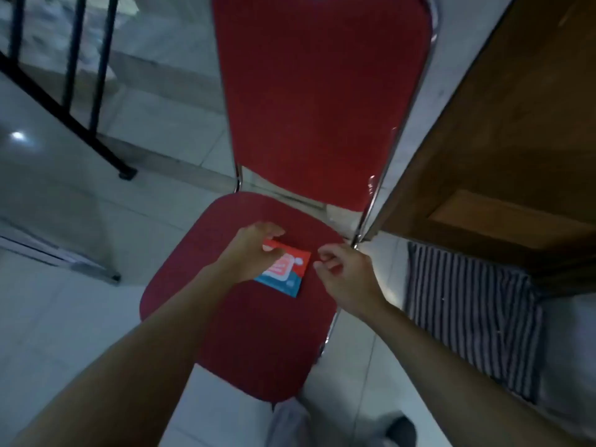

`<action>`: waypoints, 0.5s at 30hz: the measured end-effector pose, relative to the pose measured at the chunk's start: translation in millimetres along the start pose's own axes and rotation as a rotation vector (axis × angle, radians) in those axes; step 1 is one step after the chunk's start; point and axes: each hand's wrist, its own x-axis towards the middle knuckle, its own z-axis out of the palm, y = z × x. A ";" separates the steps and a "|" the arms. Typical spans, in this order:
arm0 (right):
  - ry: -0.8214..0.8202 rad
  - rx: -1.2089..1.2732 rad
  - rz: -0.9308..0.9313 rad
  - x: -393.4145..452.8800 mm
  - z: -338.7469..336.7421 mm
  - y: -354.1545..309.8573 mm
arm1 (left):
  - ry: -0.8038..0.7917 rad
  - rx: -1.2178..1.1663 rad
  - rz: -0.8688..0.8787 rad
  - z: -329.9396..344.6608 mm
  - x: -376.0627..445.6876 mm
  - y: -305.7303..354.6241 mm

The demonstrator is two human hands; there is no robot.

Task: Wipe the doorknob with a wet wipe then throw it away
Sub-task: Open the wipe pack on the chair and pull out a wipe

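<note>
A flat red and blue wet wipe packet (285,273) lies on the seat of a red chair (258,333). My left hand (250,253) rests over the packet's left end, thumb and fingers curled onto its edge. My right hand (343,272) hovers just to the right of the packet with fingers bent and apart, holding nothing. The doorknob is out of view.
The chair's red backrest (322,101) rises behind the seat. A brown wooden door (503,150) stands at the right, with a striped mat (471,314) on the floor below it. Black metal railing bars (74,75) stand at the upper left. The floor is pale tile.
</note>
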 end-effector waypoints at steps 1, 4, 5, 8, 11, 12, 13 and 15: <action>0.004 -0.007 -0.005 1.2 9.2 4.0 | -0.017 0.024 0.007 0.9 0.4 -7.1; -0.030 -0.041 0.021 8.1 45.3 13.8 | -0.065 0.094 0.028 10.7 9.3 -43.5; -0.040 -0.043 0.020 11.3 58.9 19.7 | -0.083 0.101 0.035 15.5 13.8 -56.0; -0.042 -0.072 0.013 23.5 92.4 35.8 | -0.127 0.139 0.125 30.3 28.4 -86.7; -0.043 -0.088 0.037 33.1 116.3 51.2 | -0.197 0.186 0.166 44.8 39.4 -108.2; -0.041 -0.103 0.045 35.2 122.0 55.8 | -0.205 0.207 0.178 48.4 41.0 -112.0; -0.039 -0.123 0.050 36.7 126.3 59.8 | -0.193 0.219 0.202 51.6 42.5 -115.9; -0.042 -0.164 0.052 37.8 132.4 66.4 | -0.159 0.237 0.265 54.7 43.8 -120.0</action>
